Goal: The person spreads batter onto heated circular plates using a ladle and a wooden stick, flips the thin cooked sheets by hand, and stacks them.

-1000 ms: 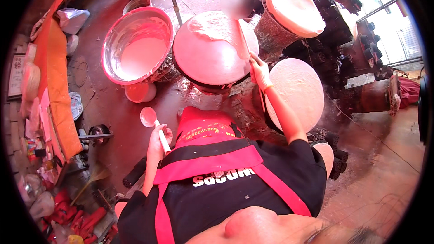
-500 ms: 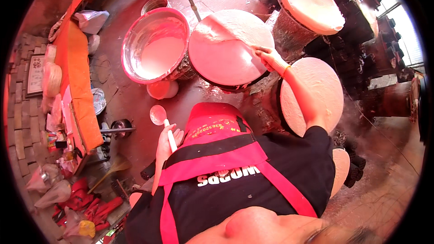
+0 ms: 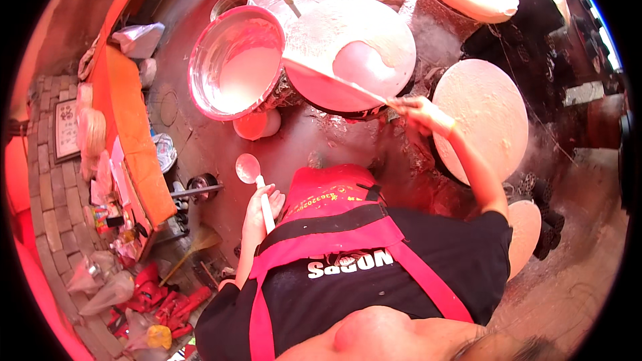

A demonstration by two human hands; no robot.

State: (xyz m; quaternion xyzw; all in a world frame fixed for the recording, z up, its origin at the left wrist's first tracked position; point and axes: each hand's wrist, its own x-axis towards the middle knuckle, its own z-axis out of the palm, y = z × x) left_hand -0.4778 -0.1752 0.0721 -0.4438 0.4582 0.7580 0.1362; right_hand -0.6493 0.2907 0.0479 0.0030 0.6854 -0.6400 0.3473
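Yellow lettering marks the red apron (image 3: 326, 195), white print the black shirt (image 3: 435, 241). The right hand (image 3: 424, 113) has its fingers clamped on a long spreader (image 3: 341, 82), its long axis running from the round griddle's (image 3: 361, 63) near-right edge to its left edge. The left hand's (image 3: 256, 214) fingers curl around a pale ladle (image 3: 259, 180), bowl pointing forward.

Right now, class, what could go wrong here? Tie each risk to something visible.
The long, thin, pale spreader in the right hand appears close to the pink-rimmed round metal basin, so its tip might knock the rim. The right forearm crosses the round, pale-topped pan in the picture and could brush its surface. The round-bowled, white-handled ladle in the left hand might drip onto the reddish floor.
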